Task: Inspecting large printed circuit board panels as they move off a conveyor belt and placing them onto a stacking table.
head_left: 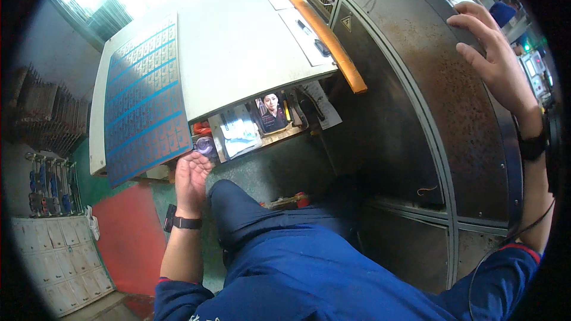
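A large thin sheet (148, 92), brownish with blue stripes and rows of small printed outlines, lies on the left of a white table (232, 41). Its near end sticks out past the table edge. At that near right corner is my left hand (192, 173), fingers curled and drawn together beside the open drawer. Whether they grip the sheet's corner or something small is hidden. My right hand (491, 53) is raised at the far right, fingers spread and bent, by the top edge of a grey metal cabinet (410, 71). Nothing shows in it.
The open drawer (238, 154) holds papers, a purple round item (204, 145) and a device or card with a portrait (271, 112). An orange strip (321, 30) edges the table's right. Racks stand left; a red board (134, 232) is below. Instruments with a green light (535, 71) stand far right.
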Demonstrator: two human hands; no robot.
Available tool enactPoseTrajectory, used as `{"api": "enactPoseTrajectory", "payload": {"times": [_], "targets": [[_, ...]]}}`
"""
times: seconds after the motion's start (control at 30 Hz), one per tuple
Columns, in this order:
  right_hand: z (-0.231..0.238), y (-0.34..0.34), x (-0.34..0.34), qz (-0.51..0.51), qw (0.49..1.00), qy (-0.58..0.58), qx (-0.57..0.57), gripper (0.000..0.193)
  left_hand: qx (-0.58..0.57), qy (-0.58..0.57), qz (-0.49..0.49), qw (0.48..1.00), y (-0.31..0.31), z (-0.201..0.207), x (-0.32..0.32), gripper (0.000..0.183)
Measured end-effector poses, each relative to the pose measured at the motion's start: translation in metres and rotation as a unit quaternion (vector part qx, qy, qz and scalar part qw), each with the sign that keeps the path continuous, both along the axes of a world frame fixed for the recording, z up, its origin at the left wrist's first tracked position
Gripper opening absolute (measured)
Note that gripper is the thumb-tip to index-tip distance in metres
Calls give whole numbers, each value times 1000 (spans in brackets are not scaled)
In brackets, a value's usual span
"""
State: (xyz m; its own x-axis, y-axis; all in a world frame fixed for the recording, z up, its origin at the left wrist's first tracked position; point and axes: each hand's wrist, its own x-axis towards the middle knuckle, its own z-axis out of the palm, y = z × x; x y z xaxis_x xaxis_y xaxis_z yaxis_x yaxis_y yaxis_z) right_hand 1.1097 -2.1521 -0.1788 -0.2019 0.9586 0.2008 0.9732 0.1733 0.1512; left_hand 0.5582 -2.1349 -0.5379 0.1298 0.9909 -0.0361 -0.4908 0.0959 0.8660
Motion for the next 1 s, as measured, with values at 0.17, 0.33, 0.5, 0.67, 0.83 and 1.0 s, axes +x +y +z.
{"api": "enactPoseTrajectory", "payload": {"times": [0.17, 0.33, 0.5, 0.67, 0.83, 1.0], "targets": [[-1, 0, -2, -10, 1000, -22, 18, 38, -37, 101, -57, 993, -13, -16, 18, 34], [3, -3, -7, -8, 1000, 13, 1, 36, -127, 236, -65, 961, -30, -36, 48, 34], [4, -3, -12, 20, 999, -8, 25, 34, -100, 317, -160, 930, -56, -56, 79, 43], [6, -2, -13, 46, 998, -29, 38, 34, -105, 347, -244, 900, -75, -70, 98, 52], [4, -1, -10, 53, 997, 43, 43, 37, -21, 399, -289, 870, -87, -78, 120, 52], [15, 0, -9, -17, 998, 56, 7, 46, 17, 417, -323, 850, -82, -93, 133, 42]]}}
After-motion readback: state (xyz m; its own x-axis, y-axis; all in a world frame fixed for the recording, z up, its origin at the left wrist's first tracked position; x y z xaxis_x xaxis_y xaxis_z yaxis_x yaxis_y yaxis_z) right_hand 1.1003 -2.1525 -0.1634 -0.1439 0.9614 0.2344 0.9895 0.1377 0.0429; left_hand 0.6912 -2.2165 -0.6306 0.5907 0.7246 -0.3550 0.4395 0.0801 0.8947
